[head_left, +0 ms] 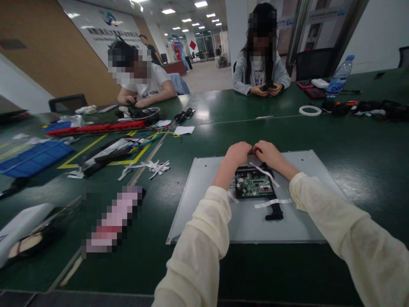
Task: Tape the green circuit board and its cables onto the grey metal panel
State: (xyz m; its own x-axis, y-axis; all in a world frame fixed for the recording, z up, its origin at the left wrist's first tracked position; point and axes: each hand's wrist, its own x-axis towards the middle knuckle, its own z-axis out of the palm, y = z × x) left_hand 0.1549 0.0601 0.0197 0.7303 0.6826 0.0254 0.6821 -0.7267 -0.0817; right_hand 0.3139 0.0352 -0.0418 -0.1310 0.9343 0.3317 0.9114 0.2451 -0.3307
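Knuckles meet as my left hand (238,154) and right hand (269,153) curl at the far edge of the green circuit board (254,186) on the grey metal panel (207,192). My fingertips are hidden, so I cannot tell what they grip.

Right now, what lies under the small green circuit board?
The green circuit board sits on a flat grey metal panel. The left hand and right hand cover the area past its far edge; whatever is directly beneath the board is hidden.

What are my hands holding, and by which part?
Cannot be told: the left hand and right hand curl together at the far edge of the circuit board, fingertips hidden.
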